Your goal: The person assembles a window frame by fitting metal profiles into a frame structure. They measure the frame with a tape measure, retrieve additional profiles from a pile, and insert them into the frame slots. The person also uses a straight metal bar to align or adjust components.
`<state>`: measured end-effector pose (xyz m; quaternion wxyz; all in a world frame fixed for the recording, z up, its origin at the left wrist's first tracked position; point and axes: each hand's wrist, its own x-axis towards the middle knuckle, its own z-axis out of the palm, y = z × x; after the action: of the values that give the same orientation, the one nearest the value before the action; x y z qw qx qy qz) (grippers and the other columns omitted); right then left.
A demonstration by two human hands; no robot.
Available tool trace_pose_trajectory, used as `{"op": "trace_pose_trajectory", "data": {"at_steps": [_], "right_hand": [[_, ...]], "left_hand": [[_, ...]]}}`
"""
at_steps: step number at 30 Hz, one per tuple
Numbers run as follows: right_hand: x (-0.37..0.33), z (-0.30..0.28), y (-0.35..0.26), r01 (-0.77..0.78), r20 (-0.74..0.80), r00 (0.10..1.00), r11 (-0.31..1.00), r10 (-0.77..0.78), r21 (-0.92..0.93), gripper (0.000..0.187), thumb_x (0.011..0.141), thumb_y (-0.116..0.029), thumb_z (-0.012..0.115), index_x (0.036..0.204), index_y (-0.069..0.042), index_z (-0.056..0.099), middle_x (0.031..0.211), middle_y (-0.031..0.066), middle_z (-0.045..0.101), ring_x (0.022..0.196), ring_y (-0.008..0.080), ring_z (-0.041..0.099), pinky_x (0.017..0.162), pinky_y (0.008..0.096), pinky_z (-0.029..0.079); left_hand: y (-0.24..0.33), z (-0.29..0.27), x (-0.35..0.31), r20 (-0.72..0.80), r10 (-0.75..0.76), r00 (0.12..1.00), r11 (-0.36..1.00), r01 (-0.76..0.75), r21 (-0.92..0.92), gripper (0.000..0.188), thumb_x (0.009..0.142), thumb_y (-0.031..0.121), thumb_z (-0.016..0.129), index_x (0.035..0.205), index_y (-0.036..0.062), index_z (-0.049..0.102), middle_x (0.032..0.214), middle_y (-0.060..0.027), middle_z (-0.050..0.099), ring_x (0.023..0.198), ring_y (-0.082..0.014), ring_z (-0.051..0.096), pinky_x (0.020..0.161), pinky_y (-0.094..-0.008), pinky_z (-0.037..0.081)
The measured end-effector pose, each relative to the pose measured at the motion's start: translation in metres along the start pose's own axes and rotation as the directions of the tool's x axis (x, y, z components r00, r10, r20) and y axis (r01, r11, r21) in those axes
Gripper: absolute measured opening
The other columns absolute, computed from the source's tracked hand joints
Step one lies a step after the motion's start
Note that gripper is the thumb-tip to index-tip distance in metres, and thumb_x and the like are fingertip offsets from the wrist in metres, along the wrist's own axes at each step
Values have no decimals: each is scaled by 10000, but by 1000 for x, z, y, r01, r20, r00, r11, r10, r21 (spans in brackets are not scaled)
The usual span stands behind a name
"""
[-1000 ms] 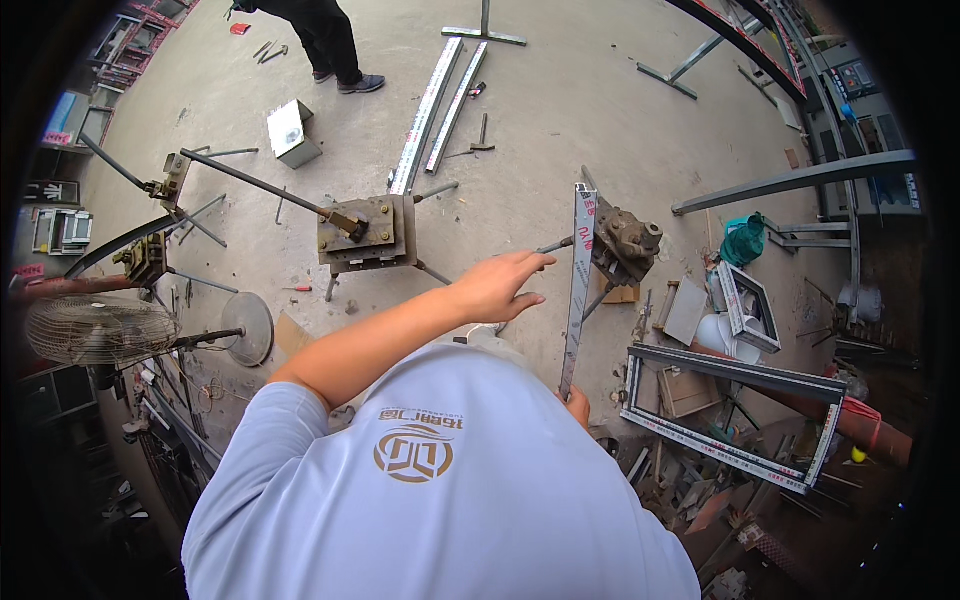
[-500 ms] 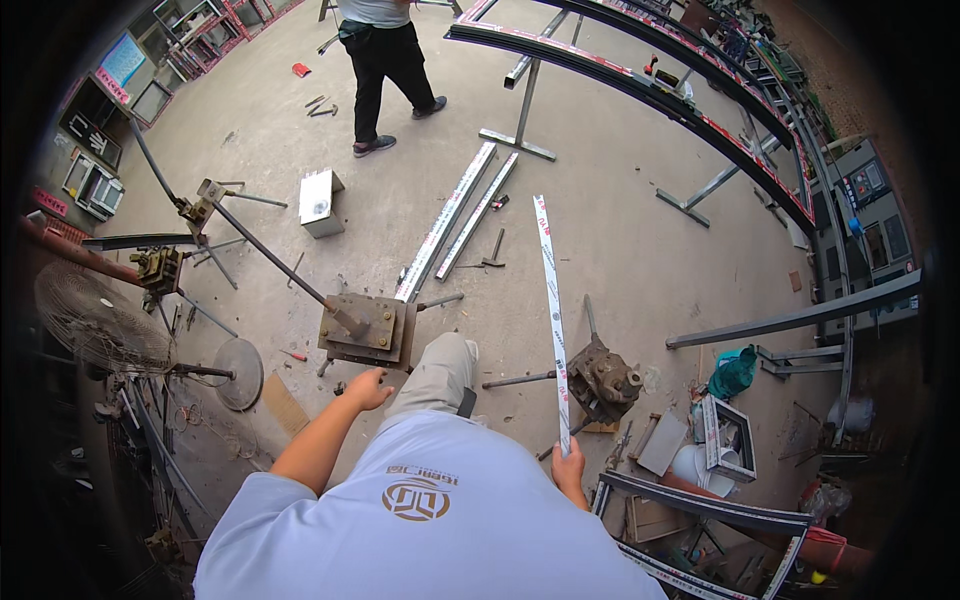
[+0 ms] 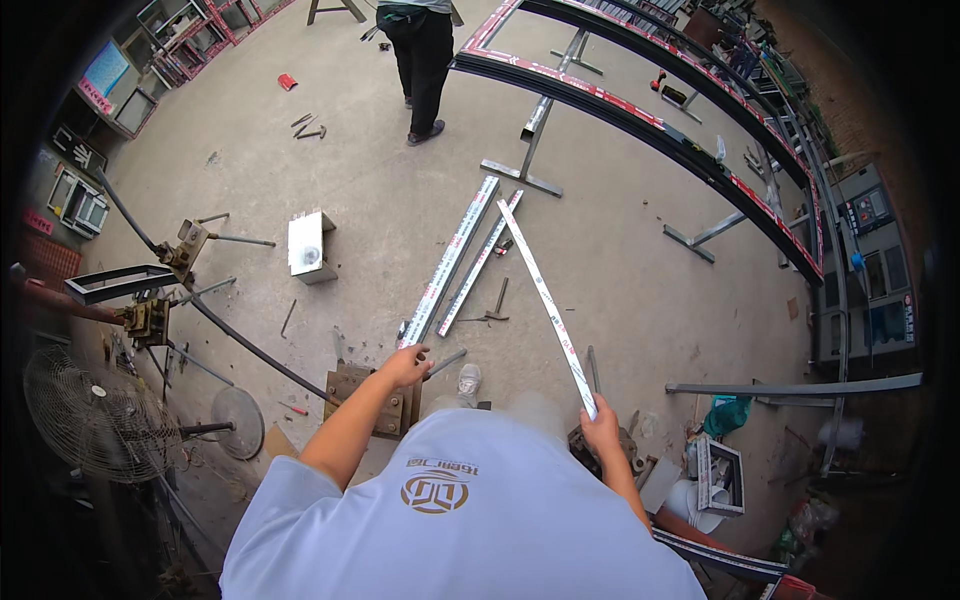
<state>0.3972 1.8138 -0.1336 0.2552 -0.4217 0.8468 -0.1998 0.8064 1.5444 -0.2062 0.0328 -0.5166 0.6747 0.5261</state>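
My right hand (image 3: 602,428) grips the near end of a long, narrow metal profile (image 3: 543,297) covered in white printed film. The profile slants away to the left, its far end over the floor by two others. My left hand (image 3: 405,368) reaches forward with fingers apart and nothing visible in it. It is just above the near end of a wide film-covered profile (image 3: 450,262); whether it touches cannot be made out. A thinner profile (image 3: 478,268) lies beside that one on the floor. Below my left forearm sits a heavy metal press (image 3: 345,390) with a long lever.
A hammer (image 3: 498,303) lies right of the floor profiles. Ahead, a large dark frame (image 3: 640,120) rests on metal stands. Another person (image 3: 420,70) stands near it. A metal box (image 3: 308,245) and a caged fan (image 3: 95,410) are to the left; a second machine (image 3: 583,450) is under my right hand.
I have moved forward. The profile in my right hand has tipped leftward. My left hand has moved from beside the press to the wide profile's near end. The other person has shifted right.
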Motion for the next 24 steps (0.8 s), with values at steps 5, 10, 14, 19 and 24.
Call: {"op": "trace_pose_trajectory", "data": {"at_steps": [5,10,14,19,24], "right_hand": [[83,-28,-42,-222,345,936,885,75,410,419,866,-159,690,1242,4,603,879,143,692,770,180,649,706,361,531],[131,-18,-49,-52,194,979,998,59,-41,374,872,-204,688,1195,-23,631,816,154,671,722,240,656,681,386,523],[204,-6,-80,-13,276,961,998,29,-63,363,861,-230,679,1173,-49,642,893,214,694,843,373,682,754,453,535],[337,19,-175,96,359,932,988,-47,-120,387,851,-207,663,1208,-64,630,954,237,699,911,425,680,792,497,536],[442,43,-302,241,396,900,964,-181,-108,408,861,-196,661,1246,-72,613,957,231,698,911,423,676,808,493,531]], "left_hand": [[29,-79,52,-236,74,969,996,-85,-35,513,925,329,699,1329,28,604,1203,-196,697,1089,-330,683,923,-422,541],[17,-91,93,-253,17,967,1000,-22,-18,498,912,340,711,1289,25,632,1178,-203,701,1065,-335,686,926,-429,536],[12,-96,107,-192,-66,979,990,40,-137,516,903,350,719,1282,9,639,1169,-215,702,1034,-343,697,900,-430,550],[29,-151,122,-235,-119,965,979,75,-187,518,903,319,724,1300,1,627,1161,-199,709,1015,-305,709,897,-413,557],[50,-253,168,-396,-162,904,937,15,-350,464,924,259,714,1293,-9,627,1147,-179,711,1023,-246,706,886,-364,555]]}}
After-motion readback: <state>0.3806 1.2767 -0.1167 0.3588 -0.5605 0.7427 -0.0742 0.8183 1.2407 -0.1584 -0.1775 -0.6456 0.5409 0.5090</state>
